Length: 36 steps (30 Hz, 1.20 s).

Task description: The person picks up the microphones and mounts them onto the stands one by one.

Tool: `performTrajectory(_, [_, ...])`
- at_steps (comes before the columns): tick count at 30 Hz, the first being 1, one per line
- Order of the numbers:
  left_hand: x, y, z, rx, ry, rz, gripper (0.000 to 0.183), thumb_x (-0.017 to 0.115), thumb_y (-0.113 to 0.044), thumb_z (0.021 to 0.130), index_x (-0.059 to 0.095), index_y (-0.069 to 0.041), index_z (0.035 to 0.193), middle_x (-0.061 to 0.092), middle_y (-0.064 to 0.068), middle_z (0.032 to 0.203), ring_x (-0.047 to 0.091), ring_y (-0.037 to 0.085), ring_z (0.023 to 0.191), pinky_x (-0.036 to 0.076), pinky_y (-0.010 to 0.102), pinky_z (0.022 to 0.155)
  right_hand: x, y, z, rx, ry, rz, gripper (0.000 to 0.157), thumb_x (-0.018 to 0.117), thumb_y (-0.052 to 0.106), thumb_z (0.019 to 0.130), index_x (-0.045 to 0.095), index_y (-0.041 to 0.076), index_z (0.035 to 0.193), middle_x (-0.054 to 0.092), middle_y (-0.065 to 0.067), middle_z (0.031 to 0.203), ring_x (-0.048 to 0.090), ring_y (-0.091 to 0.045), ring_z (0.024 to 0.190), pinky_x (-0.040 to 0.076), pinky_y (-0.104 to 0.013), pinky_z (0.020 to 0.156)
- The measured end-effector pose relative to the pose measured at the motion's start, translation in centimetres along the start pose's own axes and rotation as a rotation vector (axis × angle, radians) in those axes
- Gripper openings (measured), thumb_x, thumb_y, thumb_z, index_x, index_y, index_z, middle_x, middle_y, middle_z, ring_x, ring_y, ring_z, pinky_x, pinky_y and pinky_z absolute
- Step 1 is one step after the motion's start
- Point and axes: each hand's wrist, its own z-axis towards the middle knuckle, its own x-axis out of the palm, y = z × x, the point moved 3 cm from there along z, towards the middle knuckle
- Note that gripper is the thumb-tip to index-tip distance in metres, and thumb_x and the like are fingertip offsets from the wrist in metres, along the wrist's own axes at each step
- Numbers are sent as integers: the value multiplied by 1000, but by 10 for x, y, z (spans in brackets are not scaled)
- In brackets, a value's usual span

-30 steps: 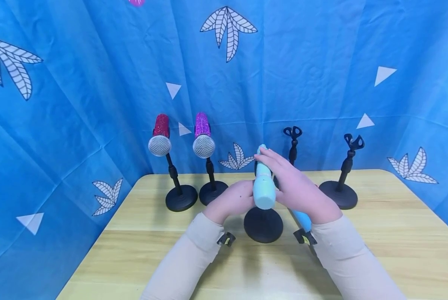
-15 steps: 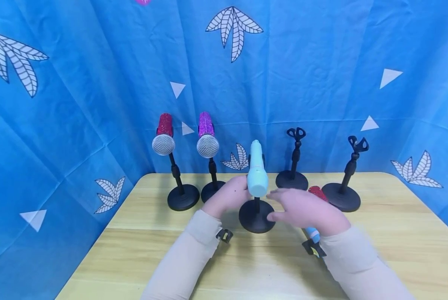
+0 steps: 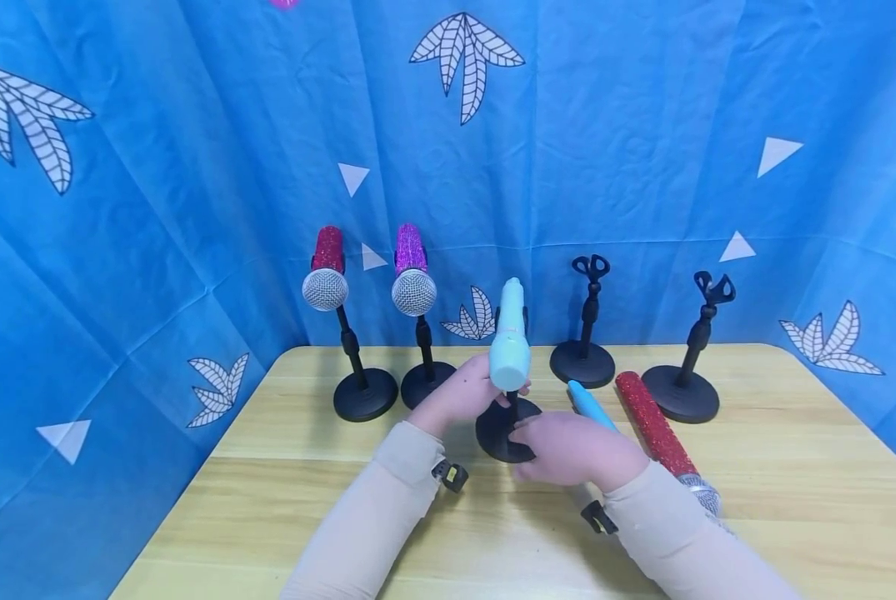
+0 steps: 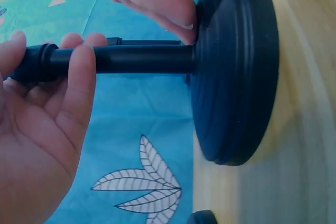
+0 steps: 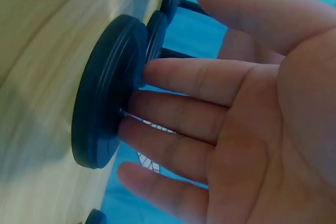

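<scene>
A mint-green microphone [image 3: 510, 354] sits in the clip of a black stand, its head toward me. Below the clip, my left hand [image 3: 458, 396] grips the stand's pole [image 4: 142, 59], fingers and thumb around it. Down at the round base [image 5: 107, 98], my right hand [image 3: 575, 450] has its fingers extended, fingertips right at the base's upper face. Its palm holds nothing. Just right of that hand lie a blue microphone [image 3: 590, 404], partly hidden by the hand and sleeve, and a red glittery microphone [image 3: 653, 425] with a silver mesh head.
Two stands at the left hold a red microphone [image 3: 327, 267] and a purple microphone [image 3: 413, 271]. On the right, a bare stand [image 3: 584, 350] and another bare stand [image 3: 683, 383] have unoccupied clips. A blue patterned curtain [image 3: 628, 150] hangs behind the wooden table [image 3: 230, 517].
My right hand has left the mint-green microphone and moved down to the stand's base. The stand has shifted slightly back and left, with my left hand still on its pole.
</scene>
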Motion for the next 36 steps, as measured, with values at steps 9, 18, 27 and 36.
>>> performTrajectory(9, [1, 2, 0, 11, 12, -7, 22, 45, -10, 108, 64, -4, 116, 70, 11, 111, 65, 25, 108, 56, 33, 83, 5, -4, 2, 56, -24, -35, 53, 78, 34, 86, 69, 4, 129, 62, -16, 136, 61, -33, 123, 46, -49, 104])
performTrajectory(18, [-9, 3, -3, -38, -62, 39, 26, 47, -18, 108, 59, -9, 129, 64, 6, 117, 62, 21, 101, 53, 41, 92, 7, -4, 3, 32, -43, -59, 51, 77, 33, 87, 69, 4, 129, 61, -16, 138, 62, -35, 121, 47, -49, 102])
performTrajectory(27, [-7, -1, -1, -13, -144, 10, 24, 49, -16, 107, 58, -9, 128, 64, 6, 109, 61, 19, 92, 54, 37, 84, 5, -8, 4, 28, -56, -58, 46, 79, 28, 86, 71, 6, 126, 64, -15, 134, 64, -35, 117, 49, -49, 100])
performTrajectory(36, [-5, -5, 1, -17, -243, 149, 33, 56, -7, 100, 54, -9, 133, 65, 9, 118, 66, 25, 101, 56, 42, 86, 4, -7, 6, 8, -72, -107, 45, 78, 28, 86, 72, 5, 124, 66, -16, 130, 67, -34, 112, 51, -47, 97])
